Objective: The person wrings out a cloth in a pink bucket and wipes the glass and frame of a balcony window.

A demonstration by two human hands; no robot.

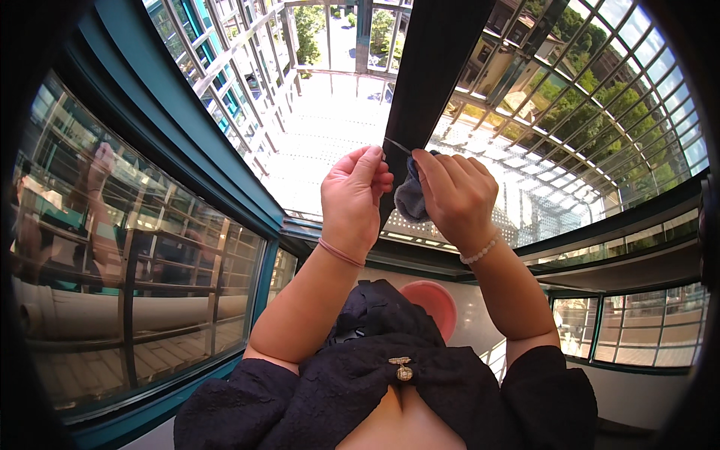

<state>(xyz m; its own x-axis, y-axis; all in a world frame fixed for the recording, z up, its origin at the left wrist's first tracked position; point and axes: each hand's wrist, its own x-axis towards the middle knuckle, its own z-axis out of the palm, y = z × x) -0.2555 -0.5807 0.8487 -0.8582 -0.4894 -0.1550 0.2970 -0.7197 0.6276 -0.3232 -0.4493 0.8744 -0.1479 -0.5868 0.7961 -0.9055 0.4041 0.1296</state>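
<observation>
Both hands are raised in front of an upright dark window frame post (430, 67). My left hand (360, 197) has its thumb and fingers pinched together on something small and pale, too small to name. My right hand (458, 194) is closed around a grey cloth (412, 194), which bulges out below its fingers on the left side. A thin pale strip or stick (398, 145) reaches from the right fingertips up and left across the post; whether it meets the left fingers cannot be told.
A teal-framed glass pane (135, 253) with reflections stands at the left. Outside the opening are metal bars (596, 107) and a perforated metal floor (332, 146) in bright sun. A pink basin (433, 306) sits on the floor below. A dark ledge (624, 219) runs along the right.
</observation>
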